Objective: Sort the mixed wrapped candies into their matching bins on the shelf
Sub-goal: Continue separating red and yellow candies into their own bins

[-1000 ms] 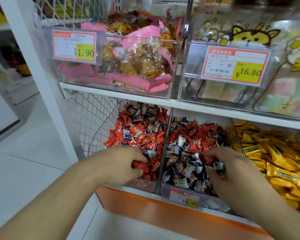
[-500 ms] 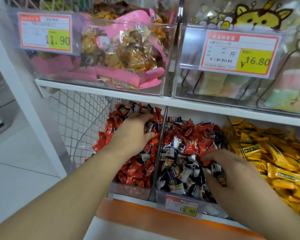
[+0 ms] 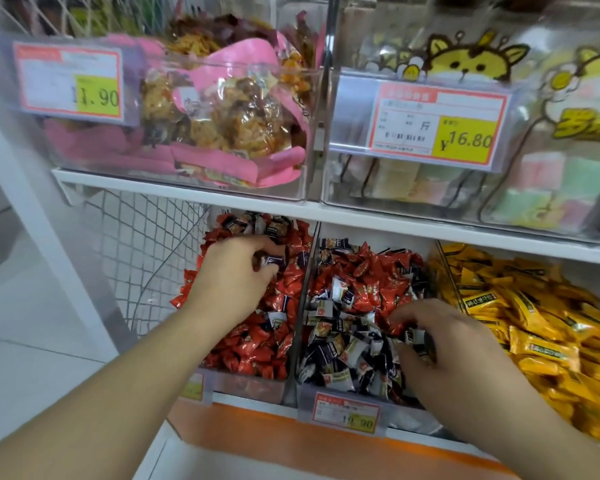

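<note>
I'm at a white shelf unit [image 3: 326,216] with a wire mesh side panel [image 3: 146,244], orange base strip [image 3: 291,441]. Pale tiled floor [image 3: 32,358] on my left. Even, bright light.

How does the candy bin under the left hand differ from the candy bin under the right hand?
The left bin holds mostly red candies with few dark ones; the middle bin holds dark candies in front and red ones behind. The left hand pinches a dark candy; the right hand digs in. Both bins are clear.
</note>
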Available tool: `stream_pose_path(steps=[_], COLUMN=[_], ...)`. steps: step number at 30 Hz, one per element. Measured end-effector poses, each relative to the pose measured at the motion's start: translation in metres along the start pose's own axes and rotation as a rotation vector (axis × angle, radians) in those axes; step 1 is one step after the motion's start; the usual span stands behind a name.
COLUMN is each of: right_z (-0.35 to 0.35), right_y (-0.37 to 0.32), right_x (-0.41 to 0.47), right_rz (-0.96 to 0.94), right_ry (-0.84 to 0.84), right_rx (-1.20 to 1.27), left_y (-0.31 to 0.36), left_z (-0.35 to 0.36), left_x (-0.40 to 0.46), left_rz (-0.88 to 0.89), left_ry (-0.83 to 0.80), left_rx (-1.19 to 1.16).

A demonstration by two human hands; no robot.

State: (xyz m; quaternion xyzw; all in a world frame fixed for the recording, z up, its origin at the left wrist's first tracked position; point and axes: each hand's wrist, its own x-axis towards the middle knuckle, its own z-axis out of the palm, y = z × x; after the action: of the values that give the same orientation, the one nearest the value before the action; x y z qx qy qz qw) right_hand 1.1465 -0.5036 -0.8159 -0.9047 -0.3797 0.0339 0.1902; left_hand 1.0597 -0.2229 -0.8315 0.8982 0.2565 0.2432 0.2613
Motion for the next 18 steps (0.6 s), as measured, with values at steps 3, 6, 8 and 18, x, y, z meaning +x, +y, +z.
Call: stream_pose_path(steps=[3, 6, 8, 18], right_z=[-0.004, -0.006, -0.007, -0.020], right_y=[-0.001, -0.001, -0.001, 0.002], right_x=[-0.002, -0.003, -0.005, -0.008], right_rz=[0.010, -0.001, -0.006, -0.030], right_ry=[0.006, 0.015, 0.021, 0.100], right_rx=[0.001, 0.018, 0.029, 0.052], left_y=[0.003, 0.012, 0.018, 0.093], left_z=[-0.017, -0.027, -0.030, -0.004], left_x=[-0.010, -0.019, -0.026, -0.062], left_rz=[-0.093, -0.110, -0.098, 0.153], left_ry=[0.002, 0.015, 0.014, -0.185], left_rx=[-0.127, -0.241, -0.290, -0.220])
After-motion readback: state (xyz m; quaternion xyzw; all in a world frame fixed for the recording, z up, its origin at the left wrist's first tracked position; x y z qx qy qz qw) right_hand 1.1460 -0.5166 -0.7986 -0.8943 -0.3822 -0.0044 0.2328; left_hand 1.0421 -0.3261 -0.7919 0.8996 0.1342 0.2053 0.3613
